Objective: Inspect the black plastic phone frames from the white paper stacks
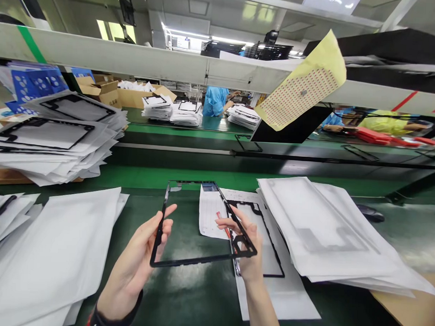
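Between my two hands a thin black rectangular frame (195, 261) is held up, tilted, above the green work surface. My left hand (137, 260) grips its left side, with the thumb and fingers around the bar. At the right side, my right hand (251, 251) holds the frame near its lower right corner, fingers curled behind the bar. Beneath and behind my right hand, a second black frame (271, 242) lies on a white sheet (287, 300). A printed paper (210, 215) lies behind the held frame, with a red pen-like item (224, 226) partly hidden by my fingers.
White sheets lie stacked on the left (62, 242) and right (329, 235). Further left stands a pile of sheets with black frames (53, 136). A yellow label sheet (303, 85) hangs from the shelf bar (135, 58). Co-workers (215, 102) sit across the line.
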Demonstrator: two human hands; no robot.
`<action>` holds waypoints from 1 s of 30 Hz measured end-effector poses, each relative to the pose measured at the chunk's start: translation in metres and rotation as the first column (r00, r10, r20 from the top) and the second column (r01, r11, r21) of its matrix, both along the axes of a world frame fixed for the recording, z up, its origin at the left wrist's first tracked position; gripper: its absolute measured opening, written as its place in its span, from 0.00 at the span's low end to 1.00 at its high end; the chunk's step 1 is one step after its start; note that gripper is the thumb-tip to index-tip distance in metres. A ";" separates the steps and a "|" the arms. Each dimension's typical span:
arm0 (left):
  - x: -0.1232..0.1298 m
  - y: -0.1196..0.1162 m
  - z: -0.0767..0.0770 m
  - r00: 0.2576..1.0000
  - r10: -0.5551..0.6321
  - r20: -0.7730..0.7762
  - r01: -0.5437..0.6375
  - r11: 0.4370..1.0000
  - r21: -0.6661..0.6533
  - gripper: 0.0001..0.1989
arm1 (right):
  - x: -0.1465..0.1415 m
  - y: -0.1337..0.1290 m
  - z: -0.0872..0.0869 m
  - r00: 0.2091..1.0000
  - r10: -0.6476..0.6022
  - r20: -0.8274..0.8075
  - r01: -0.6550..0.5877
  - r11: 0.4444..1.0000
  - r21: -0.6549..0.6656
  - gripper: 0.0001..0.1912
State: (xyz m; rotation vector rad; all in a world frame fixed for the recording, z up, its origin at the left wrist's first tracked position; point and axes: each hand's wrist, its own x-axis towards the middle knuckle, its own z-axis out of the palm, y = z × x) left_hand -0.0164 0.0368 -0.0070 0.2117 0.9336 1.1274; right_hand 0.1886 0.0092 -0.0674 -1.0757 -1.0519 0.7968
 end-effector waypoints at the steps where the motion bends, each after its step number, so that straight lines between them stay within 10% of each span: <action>1: 0.001 -0.003 0.005 0.998 0.024 0.060 -0.021 0.998 -0.060 0.13 | 0.001 -0.001 0.001 0.997 -0.054 0.061 0.053 0.998 0.014 0.31; 9: 0.005 -0.016 0.029 0.896 0.297 0.329 -0.149 0.900 -0.409 0.19 | 0.009 -0.011 0.014 0.901 -0.243 0.360 0.198 0.968 0.156 0.32; 24: 0.002 -0.018 0.021 0.733 0.334 0.592 -0.063 0.901 -0.430 0.19 | 0.011 -0.023 0.029 0.826 -0.377 0.420 0.272 0.918 0.288 0.28; 30: 0.002 -0.015 0.016 0.792 0.242 0.561 -0.025 0.930 -0.366 0.20 | 0.007 -0.022 0.027 0.821 -0.394 0.414 0.287 0.910 0.298 0.26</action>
